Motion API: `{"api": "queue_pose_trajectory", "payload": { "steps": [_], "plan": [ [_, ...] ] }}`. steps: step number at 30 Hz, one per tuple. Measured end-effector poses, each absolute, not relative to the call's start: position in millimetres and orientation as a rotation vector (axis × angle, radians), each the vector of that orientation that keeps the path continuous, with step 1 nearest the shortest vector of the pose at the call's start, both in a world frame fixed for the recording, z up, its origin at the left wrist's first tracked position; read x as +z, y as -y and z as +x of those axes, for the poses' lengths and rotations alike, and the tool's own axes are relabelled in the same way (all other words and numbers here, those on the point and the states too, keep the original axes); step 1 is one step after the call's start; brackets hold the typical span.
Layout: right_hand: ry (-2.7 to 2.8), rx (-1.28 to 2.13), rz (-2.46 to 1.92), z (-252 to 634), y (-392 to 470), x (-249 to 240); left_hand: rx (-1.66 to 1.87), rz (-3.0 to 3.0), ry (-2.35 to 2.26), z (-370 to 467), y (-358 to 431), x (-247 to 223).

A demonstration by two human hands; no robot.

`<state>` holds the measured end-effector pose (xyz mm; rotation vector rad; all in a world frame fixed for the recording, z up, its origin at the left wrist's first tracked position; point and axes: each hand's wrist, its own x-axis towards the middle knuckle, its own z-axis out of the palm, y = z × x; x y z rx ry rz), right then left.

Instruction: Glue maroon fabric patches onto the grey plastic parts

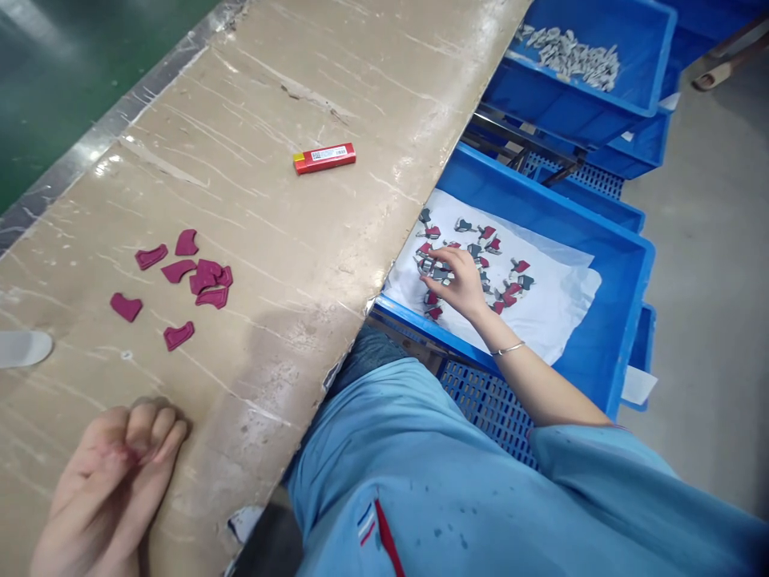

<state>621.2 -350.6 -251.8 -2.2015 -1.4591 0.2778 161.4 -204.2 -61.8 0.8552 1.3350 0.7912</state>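
Desk [372, 104] sits right alongside the big blue bin [541, 192], so the arm wants a bit of height over the bin's near wall, esp. w/ the bracelet [509, 349] there to snag. The white sheet [558, 320] inside is creased; a light touch, w/o dragging, should stop it shifting what's on it. R hand [460, 280] is over the sheet, thumb & index part-spread around a silvery part [426, 265]; can't tell if it's gripped. Best handled by its edges, tips only, other fingers up b/c the red-and-grey parts [510, 295] lie close by, some touching. L hand [114, 481] is at the desk's near side, fingers curled in twd the thumb; relaxed is fine, clear of the dark-pink pieces [126, 307], which lie loose, a few overlapping. The overlapped ones prob. need lifting singly, not raking. Red case [328, 158] is farther up the desk, well apart from both hands.

Hard to see: L forearm is cut off by the frame, & whether that hand has anything in it is hidden by its own fingers. R hand covers some parts underneath. Pale strip [24, 349] is cut off at the L edge, so can't say what it is. Smallest: the marks on the case's label are too tiny to read.
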Motion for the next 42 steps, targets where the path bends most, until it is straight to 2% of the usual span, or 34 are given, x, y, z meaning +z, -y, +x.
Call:
{"api": "queue_pose_trajectory", "payload": {
  "steps": [8, 14, 20, 27, 42],
  "plan": [
    [1.268, 0.243, -2.22, 619.5, 350.4, -251.0, 0.776, 0.873, -1.329, 158.3, 203.4, -63.0],
    [1.155, 0.519, -2.338, 646.3, 373.1, -277.4, 0.783, 0.853, -1.323, 157.6, 204.5, -63.1],
    [1.267, 0.787, -2.433, 652.8, 404.2, -296.3, 0.806, 0.811, -1.328, 158.6, 205.0, -63.9],
    [1.253, 0.792, -2.501, 655.4, 398.5, -299.0, 0.796, 0.846, -1.326, 158.8, 205.3, -63.5],
    [0.967, 0.861, -2.3, 651.5, 409.4, -287.8, 0.783, 0.826, -1.307, 153.5, 203.7, -66.0]
  ]
}}
